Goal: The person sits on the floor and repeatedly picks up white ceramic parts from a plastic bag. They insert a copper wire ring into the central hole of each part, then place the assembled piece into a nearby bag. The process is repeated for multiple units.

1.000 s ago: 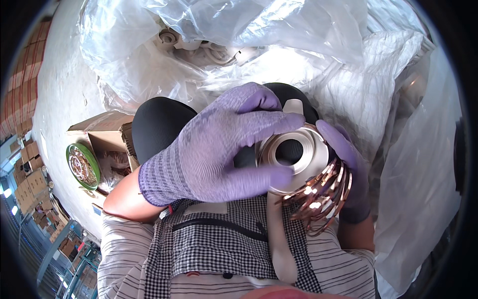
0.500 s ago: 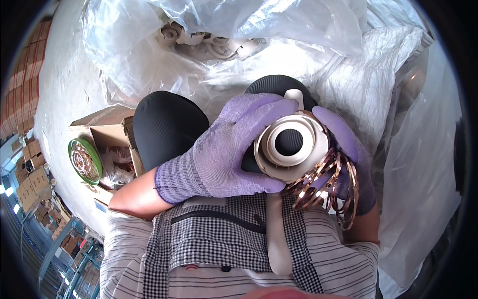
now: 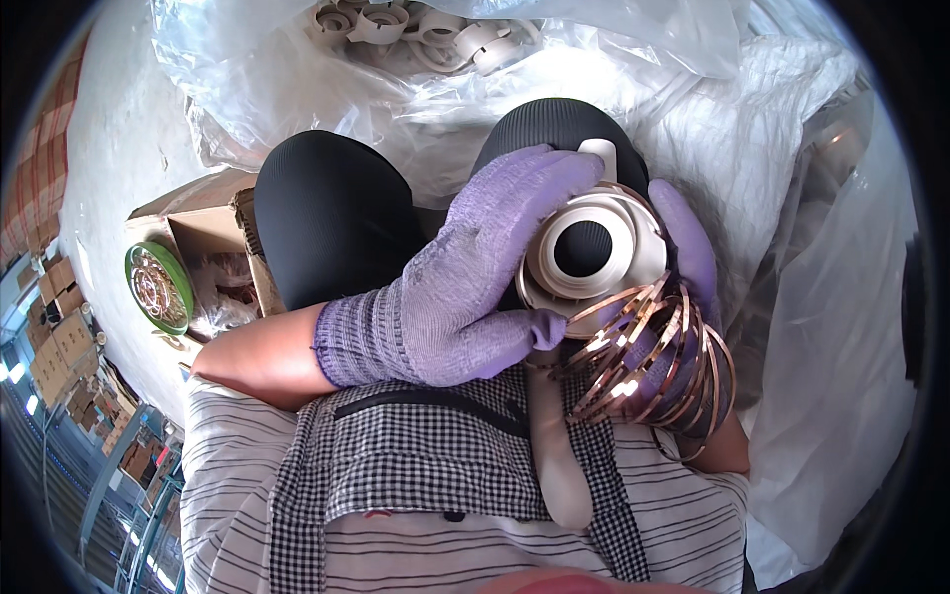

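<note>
A white round plastic housing [image 3: 554, 267] with a wide central hole sits over my lap, a short tab [image 3: 600, 156] at its far side and a long pale handle [image 3: 559, 455] toward me. My left hand [image 3: 470, 277], in a purple glove, curves around its left side, thumb near the lower rim, fingers at the far rim. My right hand [image 3: 688, 247], gloved alike, grips the right side; its palm is partly hidden. Several thin copper-coloured rings [image 3: 633, 366] hang in a loose bunch over the right hand. One such ring seems to lie along the housing's rim.
A clear plastic bag [image 3: 327, 94] with several white plastic parts [image 3: 435, 35] lies beyond my knees. At left stands an open cardboard box [image 3: 198, 213] beside a green dish [image 3: 158, 287] of thin rings. White woven sheeting [image 3: 752, 119] spreads at right. Stacked cartons stand far left.
The view has shifted. The bunch of copper rings has fanned out lower over the right hand and across the housing's near rim. My left thumb has bent in at the rim.
</note>
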Motion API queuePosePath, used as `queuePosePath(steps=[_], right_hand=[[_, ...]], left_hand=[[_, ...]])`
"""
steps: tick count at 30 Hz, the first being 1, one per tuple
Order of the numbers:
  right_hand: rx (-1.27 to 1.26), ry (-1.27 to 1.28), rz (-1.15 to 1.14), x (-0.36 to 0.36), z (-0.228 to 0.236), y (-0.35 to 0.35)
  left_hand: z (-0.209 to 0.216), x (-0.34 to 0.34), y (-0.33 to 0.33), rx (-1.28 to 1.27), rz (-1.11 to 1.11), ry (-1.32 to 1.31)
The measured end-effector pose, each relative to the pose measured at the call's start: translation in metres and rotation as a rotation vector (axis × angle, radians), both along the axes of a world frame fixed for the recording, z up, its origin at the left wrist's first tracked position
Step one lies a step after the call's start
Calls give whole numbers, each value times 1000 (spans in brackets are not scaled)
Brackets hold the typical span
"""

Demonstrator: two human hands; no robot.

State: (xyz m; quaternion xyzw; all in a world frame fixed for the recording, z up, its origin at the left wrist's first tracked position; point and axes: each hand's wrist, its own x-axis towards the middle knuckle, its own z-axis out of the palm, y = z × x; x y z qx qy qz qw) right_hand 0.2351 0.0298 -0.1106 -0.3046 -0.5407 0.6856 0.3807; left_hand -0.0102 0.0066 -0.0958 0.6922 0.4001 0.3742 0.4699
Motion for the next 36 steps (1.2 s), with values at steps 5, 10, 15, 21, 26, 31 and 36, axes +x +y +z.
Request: queuePosePath(steps=[5, 10, 15, 21, 26, 31, 36], right_hand=[[-130, -41, 57, 3, -7, -1], [61, -361, 137, 17, 0, 17], [282, -495, 228, 22, 10, 39], [342, -493, 259, 21, 15, 46], [388, -552, 291, 23, 2, 44], [520, -683, 332, 18, 4, 50], [388, -700, 351, 5, 3, 51]], left_hand=[[-2, 7, 0, 61, 74, -19], [-6, -7, 9, 132, -10, 135], [2, -11, 15, 170, -6, 327], [-1, -13, 15, 196, 16, 370], [-16, -17, 18, 220, 8, 345], [-27, -18, 19, 258, 38, 328], [-40, -18, 21, 271, 51, 317]])
